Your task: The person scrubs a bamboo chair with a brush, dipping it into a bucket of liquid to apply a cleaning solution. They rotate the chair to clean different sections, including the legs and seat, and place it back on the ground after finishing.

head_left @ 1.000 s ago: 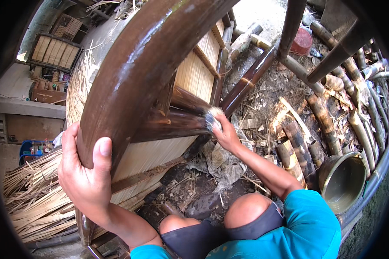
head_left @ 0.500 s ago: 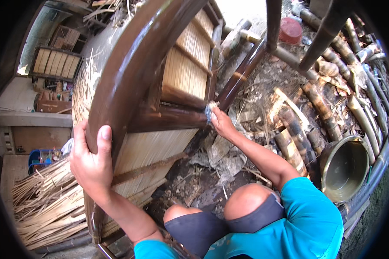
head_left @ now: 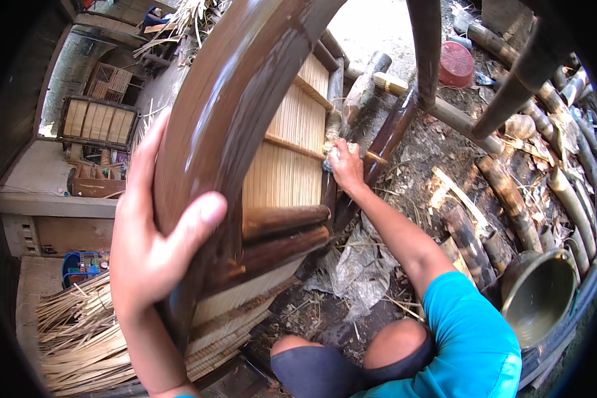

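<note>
A large piece of bamboo furniture with a thick, glossy brown curved pole (head_left: 225,79) leans in front of me. Pale slatted panels (head_left: 292,132) fill its frame, with dark round crossbars (head_left: 285,222) between them. My left hand (head_left: 159,232) wraps around the curved pole, thumb on the near side and fingers along the outer side. At the panel's right edge, my right hand (head_left: 346,164) is closed on a small greyish wad (head_left: 328,164), pressed against the dark upright. Whether the wad is cloth or scouring fibre, I cannot tell.
Split bamboo strips (head_left: 86,338) lie in a pile at left, near a blue crate (head_left: 79,266). On the right stand a basin of water (head_left: 538,298) and cut bamboo poles (head_left: 507,192). A red basket (head_left: 456,64) sits farther back; crumpled plastic sheeting (head_left: 361,272) covers some ground.
My right hand has moved with the wad away from the crossbar, up along the panel's edge. The furniture has shifted in view, and my left hand appears larger and higher on the curved pole.
</note>
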`<action>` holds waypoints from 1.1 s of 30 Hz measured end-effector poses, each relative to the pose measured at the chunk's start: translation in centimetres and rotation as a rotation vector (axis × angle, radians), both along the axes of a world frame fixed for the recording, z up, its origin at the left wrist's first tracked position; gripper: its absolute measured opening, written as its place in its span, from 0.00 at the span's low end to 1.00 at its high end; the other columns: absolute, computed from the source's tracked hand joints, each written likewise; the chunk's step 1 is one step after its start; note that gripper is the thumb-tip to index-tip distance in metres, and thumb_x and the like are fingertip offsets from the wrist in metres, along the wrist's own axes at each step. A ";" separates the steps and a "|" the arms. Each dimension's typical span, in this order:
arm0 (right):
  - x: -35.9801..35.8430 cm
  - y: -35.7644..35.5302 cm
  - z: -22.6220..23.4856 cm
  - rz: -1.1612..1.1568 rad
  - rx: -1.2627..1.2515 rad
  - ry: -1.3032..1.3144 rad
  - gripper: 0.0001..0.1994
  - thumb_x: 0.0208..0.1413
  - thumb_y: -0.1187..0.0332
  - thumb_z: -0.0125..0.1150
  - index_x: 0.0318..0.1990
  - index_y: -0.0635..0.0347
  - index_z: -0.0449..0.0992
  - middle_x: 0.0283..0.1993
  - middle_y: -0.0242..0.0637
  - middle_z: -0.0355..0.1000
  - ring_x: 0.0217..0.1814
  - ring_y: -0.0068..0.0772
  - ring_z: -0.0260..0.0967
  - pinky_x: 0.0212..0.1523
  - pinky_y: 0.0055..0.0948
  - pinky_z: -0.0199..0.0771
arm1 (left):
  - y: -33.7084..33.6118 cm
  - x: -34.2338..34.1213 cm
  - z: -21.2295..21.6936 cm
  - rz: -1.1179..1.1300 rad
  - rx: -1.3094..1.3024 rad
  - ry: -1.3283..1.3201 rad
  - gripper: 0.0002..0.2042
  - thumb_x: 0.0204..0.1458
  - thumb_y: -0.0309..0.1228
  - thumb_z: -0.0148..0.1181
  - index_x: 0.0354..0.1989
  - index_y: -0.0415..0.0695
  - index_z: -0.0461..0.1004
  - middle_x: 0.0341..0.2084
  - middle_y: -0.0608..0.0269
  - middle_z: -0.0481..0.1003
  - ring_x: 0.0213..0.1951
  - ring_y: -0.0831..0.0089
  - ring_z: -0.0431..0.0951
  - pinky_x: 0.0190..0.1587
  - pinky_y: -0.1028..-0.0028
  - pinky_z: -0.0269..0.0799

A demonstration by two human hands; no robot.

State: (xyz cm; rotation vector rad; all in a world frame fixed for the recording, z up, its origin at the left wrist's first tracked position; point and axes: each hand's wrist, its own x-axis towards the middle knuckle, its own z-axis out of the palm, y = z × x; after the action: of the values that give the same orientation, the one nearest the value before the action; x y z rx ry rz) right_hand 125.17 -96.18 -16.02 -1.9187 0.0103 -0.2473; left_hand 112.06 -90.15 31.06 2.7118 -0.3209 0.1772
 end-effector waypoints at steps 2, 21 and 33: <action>2.4 -0.7 -0.9 0.109 0.131 -0.071 0.13 0.64 0.62 0.54 0.54 0.48 0.68 0.44 0.60 0.65 0.40 0.71 0.70 0.42 0.60 0.72 | -0.6 -0.3 0.0 0.096 -0.217 0.040 0.45 0.46 0.41 0.71 0.70 0.35 0.56 0.62 0.44 0.67 0.64 0.58 0.68 0.67 0.61 0.59; 10.8 -0.1 1.6 -0.087 -0.017 0.053 0.14 0.66 0.58 0.49 0.56 0.47 0.69 0.44 0.65 0.67 0.37 0.73 0.71 0.38 0.62 0.74 | -0.6 0.1 -0.3 0.272 -0.263 0.072 0.53 0.41 0.48 0.75 0.71 0.31 0.53 0.59 0.39 0.70 0.60 0.53 0.73 0.64 0.61 0.63; 6.0 0.1 0.4 0.072 0.018 -0.068 0.16 0.68 0.61 0.45 0.59 0.57 0.63 0.41 0.68 0.68 0.42 0.75 0.69 0.43 0.62 0.70 | -2.3 -0.6 -0.7 0.501 -0.309 0.063 0.58 0.38 0.54 0.73 0.72 0.31 0.50 0.66 0.44 0.60 0.67 0.54 0.63 0.69 0.58 0.53</action>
State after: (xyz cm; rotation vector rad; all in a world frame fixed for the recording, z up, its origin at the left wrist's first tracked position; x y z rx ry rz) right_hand 131.20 -96.11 -15.57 -1.8877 -0.1012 -0.2629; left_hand 111.45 -92.42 30.37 2.4303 0.3818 0.2553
